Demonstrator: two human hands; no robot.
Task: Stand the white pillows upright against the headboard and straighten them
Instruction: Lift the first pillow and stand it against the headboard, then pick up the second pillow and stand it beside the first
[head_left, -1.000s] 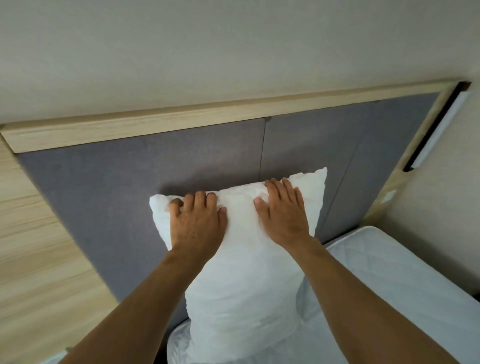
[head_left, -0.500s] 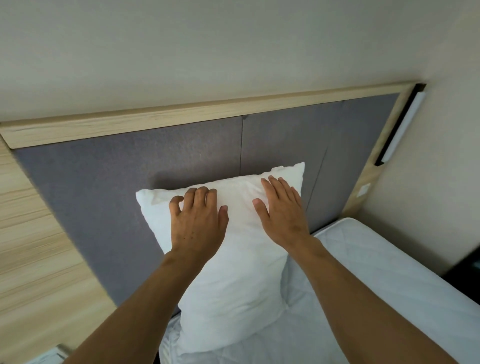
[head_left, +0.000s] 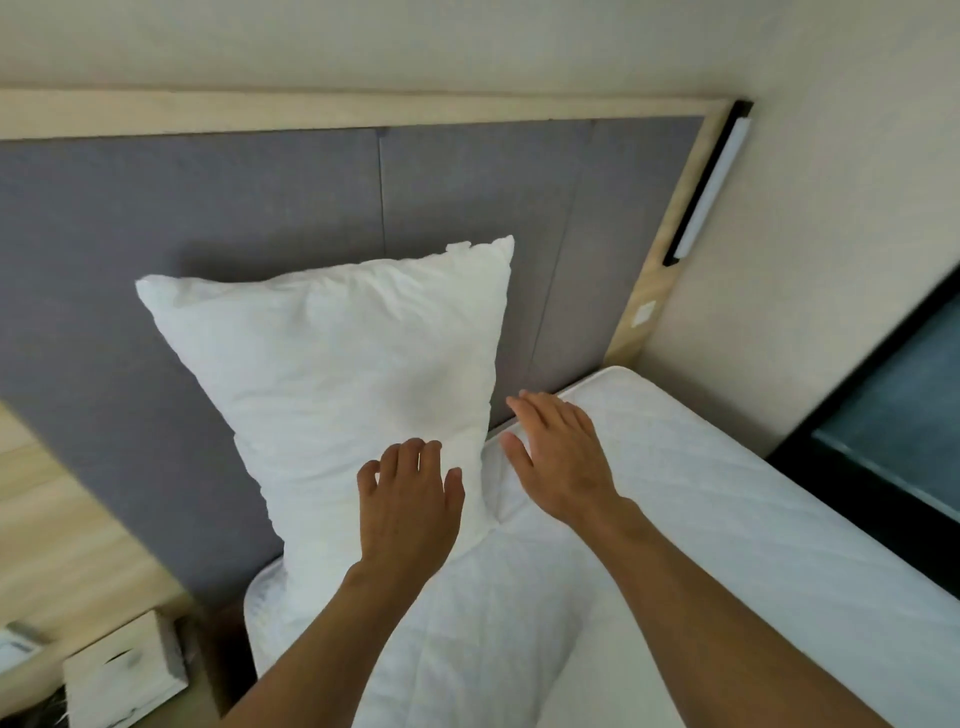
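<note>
- Left grip (head_left: 410, 499): released, fingers loosely curled, low over the bottom right corner of the white pillow (head_left: 343, 374); touching it or just off it, cannot tell.
- Right grip (head_left: 558, 457): released, palm flat and fingers spread, above the mattress (head_left: 727, 493), just to the right of the pillow's lower edge, not on it.
- Pillow up and to the left of both grips, standing on its short end, back against the grey headboard (head_left: 234, 208).
- Long axis running from the left grip upward, top leaning a little to the left.
- Left grip nearer to the pillow; probably the one for a last straightening.
- Count: one white pillow in view, two grips, one headboard, one mattress.
- Second pillow not in view.
</note>
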